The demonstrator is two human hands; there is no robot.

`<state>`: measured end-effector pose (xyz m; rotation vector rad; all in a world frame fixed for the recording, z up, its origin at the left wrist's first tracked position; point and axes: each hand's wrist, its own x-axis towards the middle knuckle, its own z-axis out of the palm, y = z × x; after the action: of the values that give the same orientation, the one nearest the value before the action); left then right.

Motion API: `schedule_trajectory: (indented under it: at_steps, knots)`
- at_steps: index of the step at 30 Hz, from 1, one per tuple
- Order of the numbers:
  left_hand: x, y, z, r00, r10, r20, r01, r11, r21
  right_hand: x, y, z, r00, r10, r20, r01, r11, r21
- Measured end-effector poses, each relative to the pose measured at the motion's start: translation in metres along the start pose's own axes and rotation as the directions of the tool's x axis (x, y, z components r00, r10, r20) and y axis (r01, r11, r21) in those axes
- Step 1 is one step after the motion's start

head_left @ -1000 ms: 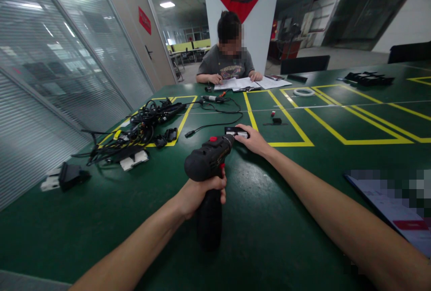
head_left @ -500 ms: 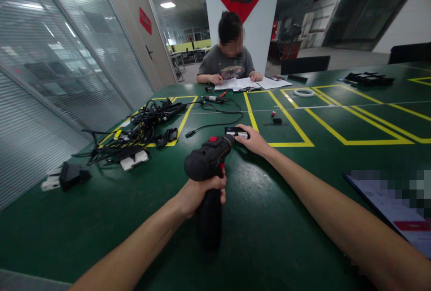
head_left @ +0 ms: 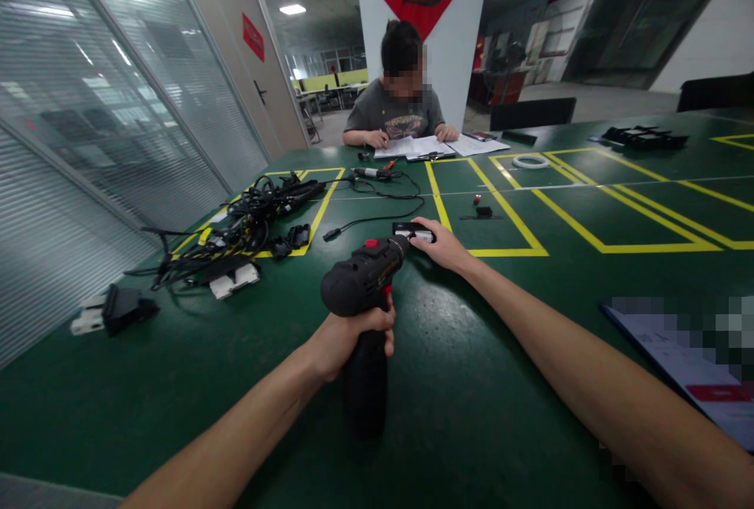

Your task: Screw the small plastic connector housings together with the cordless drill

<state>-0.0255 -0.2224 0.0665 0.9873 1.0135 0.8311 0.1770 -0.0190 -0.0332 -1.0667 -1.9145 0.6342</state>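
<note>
Coarse squares over a sheet of paper (head_left: 677, 360) at the right edge, its print unreadable (just a red strip showing through) and its corner cut off by the frame. Half covered by the fingers (head_left: 422, 228) of the right hand (head_left: 444, 247), a small black-and-white thing (head_left: 412, 232), too little of it showing to name, and part of a drill's handle (head_left: 366, 395) hidden inside the left hand (head_left: 353, 336). Too small to tell, a little red bit (head_left: 477, 199) and a little black bit (head_left: 484, 211) farther along the table, with the left arm (head_left: 236, 415) and right arm (head_left: 606, 391) cut off by the bottom edge.

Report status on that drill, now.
Left hand gripping black cordless drill by its handle. Right hand pinching small black-and-white part at drill's front. Cable bundle off to left.
</note>
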Motion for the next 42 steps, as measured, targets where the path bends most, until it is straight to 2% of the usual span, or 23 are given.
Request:
schedule_trajectory:
  at_steps: [24,42]
  knots:
    - [0.0012,-0.0014,-0.0013,0.999,0.046,0.008,-0.046,0.999,0.009,0.0003,0.0009,0.001,1.0,-0.011,-0.011,0.011,1.0,-0.007]
    - [0.0013,-0.0018,-0.0012,0.999,0.038,-0.004,-0.038,0.999,0.01,0.0004,0.0004,0.0012,1.0,-0.013,-0.012,0.013,1.0,-0.014]
